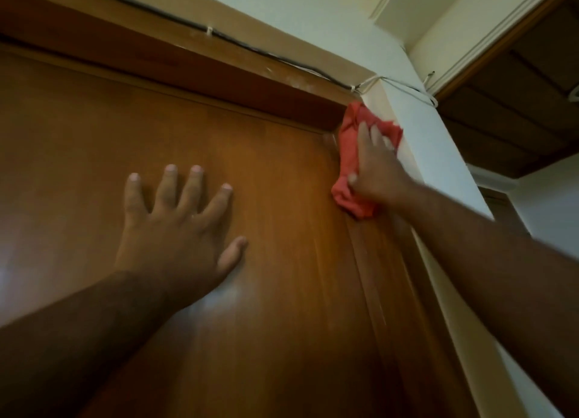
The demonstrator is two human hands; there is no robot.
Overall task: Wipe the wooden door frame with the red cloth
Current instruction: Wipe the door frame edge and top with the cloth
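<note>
The wooden door frame [380,261] runs up the right side of a brown wooden door [275,198] and across its top [194,69]. My right hand [374,166] presses the crumpled red cloth [349,154] against the frame's right upright, just below the top right corner. The cloth covers the upright there and spills out above and below my fingers. My left hand [178,223] lies flat on the door panel with its fingers spread, holding nothing.
A black cable [219,36] runs along the top of the frame, clipped in places. A white wall corner [432,141] stands right of the frame. A dark wooden overhead cabinet [517,82] hangs at the upper right.
</note>
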